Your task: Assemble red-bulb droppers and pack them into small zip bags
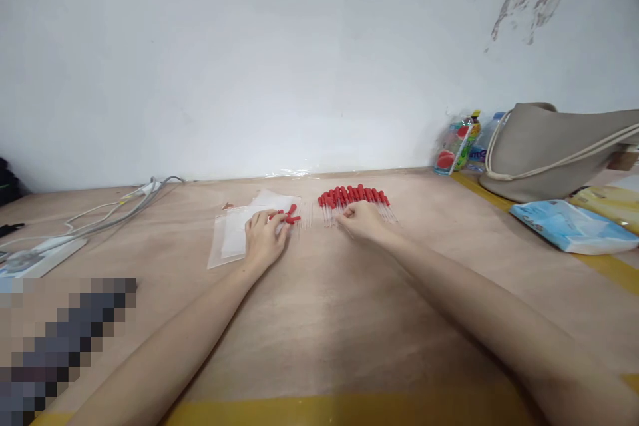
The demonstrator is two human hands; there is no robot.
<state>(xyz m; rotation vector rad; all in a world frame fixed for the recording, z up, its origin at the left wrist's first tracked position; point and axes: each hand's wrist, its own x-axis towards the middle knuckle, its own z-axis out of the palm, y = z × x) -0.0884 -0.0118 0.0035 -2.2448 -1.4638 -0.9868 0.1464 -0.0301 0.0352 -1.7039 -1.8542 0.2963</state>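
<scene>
My left hand [263,237] rests on clear plastic bags [230,233] and its fingers are closed round a few red-capped droppers [288,215]. My right hand [360,218] is curled at the near edge of a row of several red-capped glass droppers [355,202] that lie side by side on the brown table [319,319]. Its fingertips pinch at one of them; what they hold is too small to make out.
A grey power strip and cables [74,233] lie at the left. At the right stand a beige bag [554,150], drink bottles [462,143], a blue tissue pack [574,226] and a yellow packet [612,203]. A white wall rises behind the table.
</scene>
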